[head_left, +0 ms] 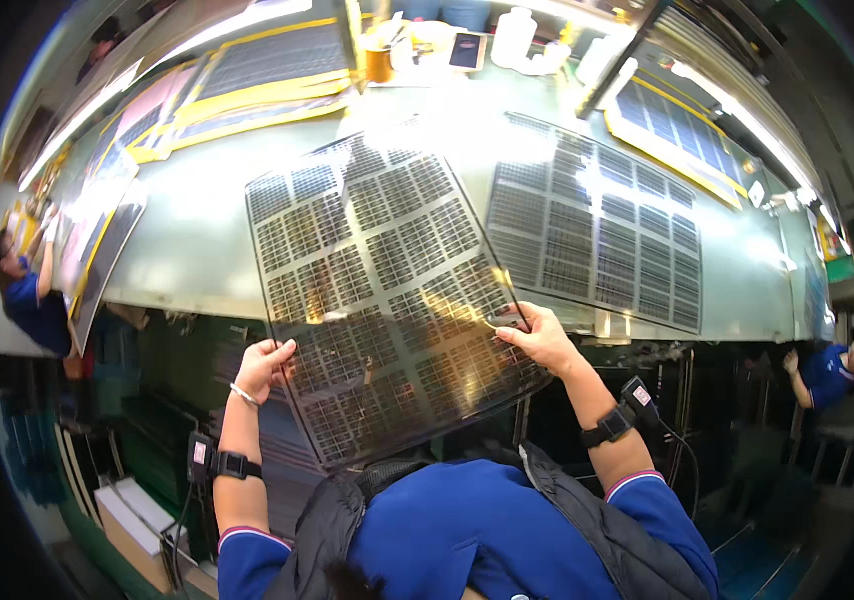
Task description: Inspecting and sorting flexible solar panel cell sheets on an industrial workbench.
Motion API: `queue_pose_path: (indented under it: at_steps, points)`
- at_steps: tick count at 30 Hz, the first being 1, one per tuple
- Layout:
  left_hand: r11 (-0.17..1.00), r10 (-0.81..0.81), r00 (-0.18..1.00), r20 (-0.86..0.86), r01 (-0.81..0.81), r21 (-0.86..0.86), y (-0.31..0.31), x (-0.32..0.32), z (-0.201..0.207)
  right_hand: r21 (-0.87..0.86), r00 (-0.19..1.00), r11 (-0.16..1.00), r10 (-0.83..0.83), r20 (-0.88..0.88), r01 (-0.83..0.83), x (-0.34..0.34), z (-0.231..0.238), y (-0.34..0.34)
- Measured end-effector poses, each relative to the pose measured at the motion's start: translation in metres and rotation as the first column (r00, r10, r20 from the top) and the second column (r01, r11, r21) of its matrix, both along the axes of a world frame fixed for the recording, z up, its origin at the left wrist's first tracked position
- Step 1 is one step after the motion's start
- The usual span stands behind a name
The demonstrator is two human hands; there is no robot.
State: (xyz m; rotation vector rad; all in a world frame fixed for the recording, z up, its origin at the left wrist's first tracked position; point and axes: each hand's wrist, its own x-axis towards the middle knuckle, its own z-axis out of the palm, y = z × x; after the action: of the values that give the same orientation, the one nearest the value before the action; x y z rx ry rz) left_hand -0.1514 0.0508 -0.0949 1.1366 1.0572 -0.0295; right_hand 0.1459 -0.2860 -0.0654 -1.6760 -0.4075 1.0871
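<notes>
Between my two hands is a large thin dark panel [377, 235] with a printed grid of small rectangular patterns in blocks. My left hand [265, 370] pinches its left edge, thumb on the face. On the opposite edge, my right hand [539, 338] grips it the same way. The panel is tilted, its near end over my lap and its far part above the worktable. Light glares off its surface. A second dark gridded panel [602, 225] lies flat on the table to the right of it.
The pale worktable [182, 245] stretches across in front. Yellow-edged sheets [267, 75] are stacked at the far left, and another yellow-edged panel [677, 135] lies far right. Bottles [514, 40] and a phone [467, 50] stand at the back. One person [32, 290] works at left, another [832, 375] is at right.
</notes>
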Motion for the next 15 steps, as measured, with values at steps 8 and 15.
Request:
queue_pose_path:
  at_steps: [8,15]
  points:
    - [0.911,-0.318,0.934,0.161,0.254,0.325,-0.069,0.135,-0.006,-0.009,0.878,0.878,-0.478,-0.011,0.478,0.016,0.058,-0.173]
    - [-0.158,-0.856,0.431,-0.285,0.307,0.939,-0.172,0.258,0.012,0.217,0.425,0.400,-0.901,-0.084,0.891,-0.081,0.029,-0.350]
